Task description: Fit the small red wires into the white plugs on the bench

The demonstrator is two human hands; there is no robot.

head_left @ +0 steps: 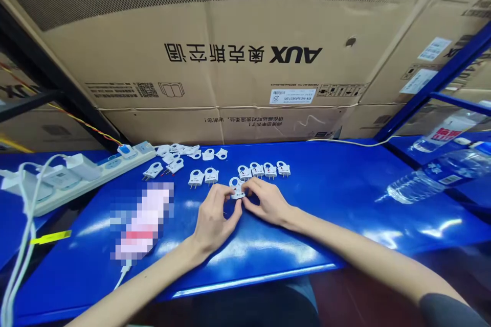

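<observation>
Both my hands meet over the middle of the blue table (330, 199). My left hand (214, 214) and my right hand (268, 202) pinch one small white plug (237, 188) between their fingertips. Just behind it stands a row of several white plugs (264, 169). A pair of plugs (203, 177) sits to the left of that row. More loose white plugs (180, 156) lie scattered further back left.
A white power strip (92, 176) with chargers and white cables lies at the left. A blurred pink-and-white object (143, 219) rests on the table with a cable. Plastic water bottles (425, 181) lie at the right. Large cardboard boxes (245, 46) wall off the back.
</observation>
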